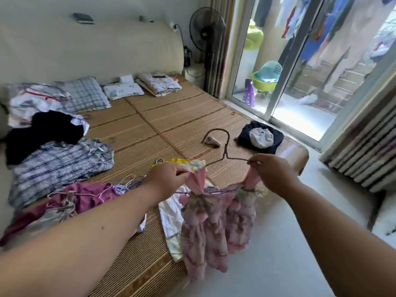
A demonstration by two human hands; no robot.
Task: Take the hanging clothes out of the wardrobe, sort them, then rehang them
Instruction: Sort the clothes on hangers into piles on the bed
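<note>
A small pink floral dress (pixel 216 228) hangs from a thin wire hanger (pixel 225 152) held up over the bed's near corner. My left hand (pixel 169 179) pinches the dress's left strap at the hanger's left arm. The right strap, at the hanger's right end, is pinched by my right hand (pixel 271 174). The hanger's hook points up and away from me. Sorted clothes lie on the bed: a plaid shirt (pixel 60 166), a black garment (pixel 42 136), a maroon garment (pixel 70 202) and a white cloth (pixel 171 217) under the dress.
The bed (pixel 162 116) has a woven mat, pillows and folded bedding at its head. A dark folded pile (pixel 260 137) lies near its right corner. A fan (pixel 206 33) stands by the curtain. Sliding glass doors (pixel 285 67) open onto a balcony with hanging laundry.
</note>
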